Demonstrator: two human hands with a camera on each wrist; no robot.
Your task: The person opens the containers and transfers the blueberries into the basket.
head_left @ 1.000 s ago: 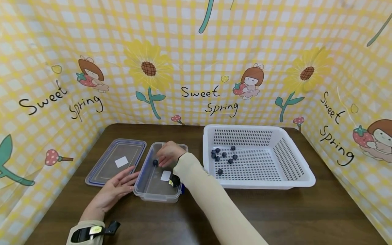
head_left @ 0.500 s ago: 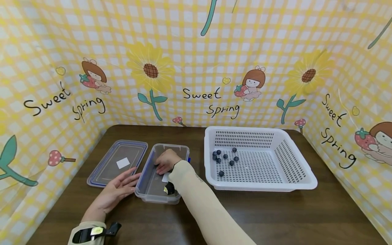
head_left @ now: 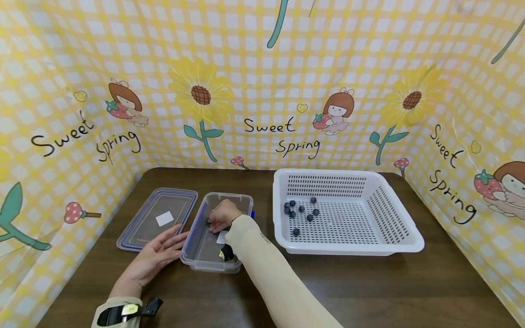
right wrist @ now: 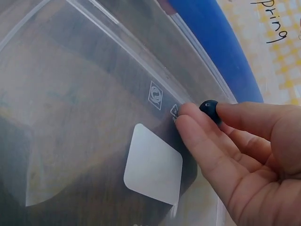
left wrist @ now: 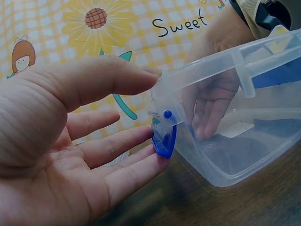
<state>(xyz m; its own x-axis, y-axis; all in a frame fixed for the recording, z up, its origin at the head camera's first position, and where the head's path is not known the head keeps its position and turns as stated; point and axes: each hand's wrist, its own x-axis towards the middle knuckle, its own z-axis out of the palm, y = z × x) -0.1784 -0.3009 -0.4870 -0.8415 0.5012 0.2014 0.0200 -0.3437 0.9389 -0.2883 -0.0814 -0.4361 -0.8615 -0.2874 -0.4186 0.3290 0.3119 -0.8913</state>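
My right hand (head_left: 224,216) reaches down into a clear plastic container (head_left: 193,263), near its left wall. In the right wrist view a dark blueberry (right wrist: 209,110) is pinched between the thumb and fingers, low by the container's floor. My left hand (head_left: 157,255) lies against the container's left outside wall with its fingers extended. Its fingertips touch a blue latch (left wrist: 164,139) there, and the thumb tip reaches the rim, as the left wrist view shows. A white square label (right wrist: 153,165) shows at the container's bottom.
Left of the container lies its lid (head_left: 143,232), flat, with a blue seal and a white label (head_left: 165,218). A white perforated basket (head_left: 393,246) stands on the right with several blueberries (head_left: 301,209) at its left side. Brown table (head_left: 369,291); patterned cloth (head_left: 262,91) behind.
My right hand has lowered into the container and closed its fingers on the blueberry, which lay free on the bottom a second ago. The left hand stays against the container's side.
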